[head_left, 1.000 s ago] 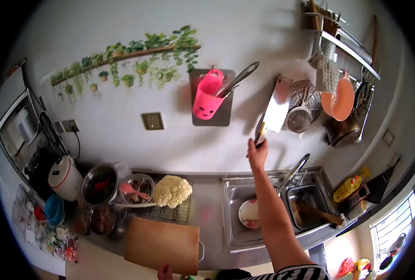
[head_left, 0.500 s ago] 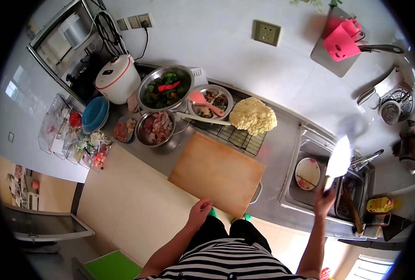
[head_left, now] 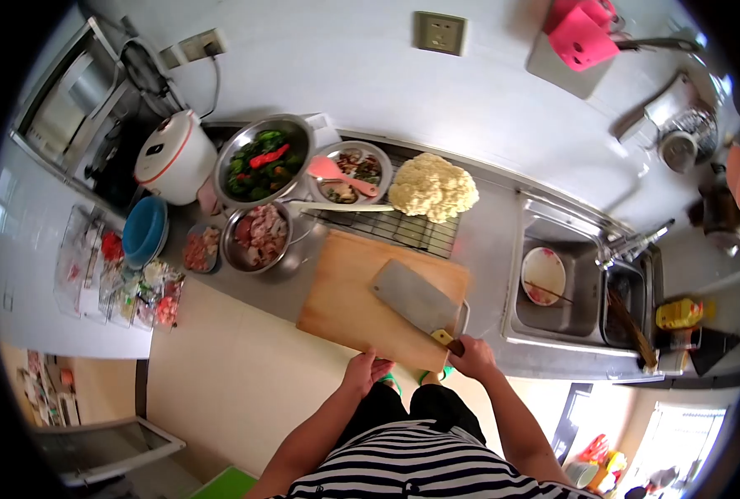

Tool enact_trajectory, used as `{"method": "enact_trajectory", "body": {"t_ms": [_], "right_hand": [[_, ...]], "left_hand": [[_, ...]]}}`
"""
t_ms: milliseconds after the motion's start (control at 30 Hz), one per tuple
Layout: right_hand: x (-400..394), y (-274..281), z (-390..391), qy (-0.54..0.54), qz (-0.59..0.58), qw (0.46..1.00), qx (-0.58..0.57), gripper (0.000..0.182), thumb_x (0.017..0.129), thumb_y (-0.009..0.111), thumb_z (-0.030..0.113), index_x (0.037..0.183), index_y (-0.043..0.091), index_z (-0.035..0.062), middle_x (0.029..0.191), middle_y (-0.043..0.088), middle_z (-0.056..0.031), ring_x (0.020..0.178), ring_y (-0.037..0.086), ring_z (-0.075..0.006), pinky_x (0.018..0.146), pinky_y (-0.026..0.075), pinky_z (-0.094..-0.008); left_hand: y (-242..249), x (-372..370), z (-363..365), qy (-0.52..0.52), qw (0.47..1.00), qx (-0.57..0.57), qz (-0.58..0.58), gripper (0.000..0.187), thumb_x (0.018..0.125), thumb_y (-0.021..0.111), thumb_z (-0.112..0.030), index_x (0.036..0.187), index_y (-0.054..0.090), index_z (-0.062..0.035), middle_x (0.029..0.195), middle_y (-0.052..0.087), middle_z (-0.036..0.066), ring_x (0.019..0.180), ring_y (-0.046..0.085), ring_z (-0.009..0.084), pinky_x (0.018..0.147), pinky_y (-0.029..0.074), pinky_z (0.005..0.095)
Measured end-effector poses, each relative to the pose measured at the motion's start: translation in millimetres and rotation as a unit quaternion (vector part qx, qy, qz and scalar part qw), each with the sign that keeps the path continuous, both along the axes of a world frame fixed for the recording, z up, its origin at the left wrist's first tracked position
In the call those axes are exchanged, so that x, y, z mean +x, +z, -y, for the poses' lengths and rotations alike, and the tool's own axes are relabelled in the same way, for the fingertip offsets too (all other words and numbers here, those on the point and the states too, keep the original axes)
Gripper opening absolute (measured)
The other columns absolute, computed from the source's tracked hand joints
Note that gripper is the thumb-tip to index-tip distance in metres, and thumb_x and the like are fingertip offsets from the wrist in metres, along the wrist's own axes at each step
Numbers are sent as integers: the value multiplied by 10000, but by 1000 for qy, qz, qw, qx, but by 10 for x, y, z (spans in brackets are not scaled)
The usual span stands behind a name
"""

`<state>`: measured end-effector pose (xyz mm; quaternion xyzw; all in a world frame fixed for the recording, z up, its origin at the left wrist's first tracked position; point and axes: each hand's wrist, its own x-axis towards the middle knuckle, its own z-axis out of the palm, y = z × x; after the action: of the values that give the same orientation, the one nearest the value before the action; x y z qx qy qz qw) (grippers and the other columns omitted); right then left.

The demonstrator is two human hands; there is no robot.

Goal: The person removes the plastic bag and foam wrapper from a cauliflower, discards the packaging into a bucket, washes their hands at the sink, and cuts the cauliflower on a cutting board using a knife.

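My right hand point(head_left: 473, 359) is closed round the handle of a cleaver point(head_left: 416, 297). The broad blade lies flat over the right half of the wooden cutting board point(head_left: 337, 283), its far end pointing up and left. Just off the board's front edge is my left hand point(head_left: 365, 371), loosely open with nothing in it. Behind the board a whole cauliflower point(head_left: 433, 188) rests on a wire rack point(head_left: 424, 238).
Left of the board stand a metal bowl of raw meat point(head_left: 256, 236), a bowl of green and red peppers point(head_left: 260, 162) and a plate point(head_left: 373, 151) with a pink spoon point(head_left: 342, 175). On the right is a sink point(head_left: 574, 320) holding a white bowl point(head_left: 543, 274).
My right hand has brought the cleaver from over the sink leftward to the cutting board, and the blade is now laid over it. My left hand stays near the board's front edge.
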<state>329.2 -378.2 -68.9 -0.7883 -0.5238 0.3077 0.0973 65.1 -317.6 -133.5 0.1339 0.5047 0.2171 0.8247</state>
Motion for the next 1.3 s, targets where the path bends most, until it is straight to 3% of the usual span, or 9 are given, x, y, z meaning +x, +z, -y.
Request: {"method": "enact_trajectory", "body": {"t_ms": [233,567,867,933,967,1067,1167,1233,1300], "right_hand": [[120,-115,134,3,14,994,105,333,761,609,300,1012,541,93,949,587,-148,905,578,-331,777,475,-430],[705,-42,546,-64,-28,972,225,206,820,593,254,948,595,92,918,607,-142,848,590,-337,720,486,-430],[3805,-58,1197,-357,151,892,231,201,868,501,201,792,607,48,650,615,-145,589,619,-325,557,485,-409],[4699,-42,1029,-394,226,835,312,208,886,476,218,829,587,52,647,621,-146,598,620,-330,564,488,-418],[5101,41,927,-418,171,851,266,213,878,503,234,977,533,48,837,619,-234,762,598,-411,658,466,-493],[5917,350,431,-497,163,838,157,422,898,435,397,1116,470,38,974,619,-245,901,583,-434,770,462,-499],[6516,186,223,-419,232,877,39,453,918,351,395,1128,491,19,994,612,-253,938,588,-409,784,475,-490],[6916,-240,405,-224,303,926,-29,369,933,357,288,1078,529,-5,931,623,-233,882,604,-387,750,490,-469],[6588,107,510,-197,303,932,-27,343,936,375,260,1050,538,-20,884,630,-218,843,611,-382,732,492,-459]], "left_hand": [[150,-68,-109,-121,986,61,-96,436,955,404,-354,960,534,61,877,642,189,764,662,253,661,565,307],[545,449,19,-224,956,137,-129,322,941,458,-299,866,584,-13,747,636,104,628,628,179,570,521,282],[592,2419,257,-123,981,150,-12,224,927,488,-258,920,550,-42,845,601,79,778,585,177,734,484,303],[407,3055,337,-56,996,-12,74,254,934,469,-277,947,539,-34,939,587,108,882,566,216,844,464,354],[466,3424,365,-44,995,-35,82,272,937,459,-281,999,534,-27,998,575,124,946,544,231,879,452,364],[415,4577,368,3,989,-76,130,382,956,404,-322,1130,496,5,1081,558,154,1032,523,264,962,420,392],[174,5438,310,94,975,-127,156,424,972,341,-331,1163,466,26,1111,547,160,1026,535,277,947,439,395],[89,5829,259,127,967,-137,175,424,975,326,-330,1153,464,28,1110,546,157,1009,545,279,937,449,394],[164,6119,255,185,949,-159,200,389,978,312,-301,1136,462,21,1094,548,152,984,561,274,901,478,395]]}}
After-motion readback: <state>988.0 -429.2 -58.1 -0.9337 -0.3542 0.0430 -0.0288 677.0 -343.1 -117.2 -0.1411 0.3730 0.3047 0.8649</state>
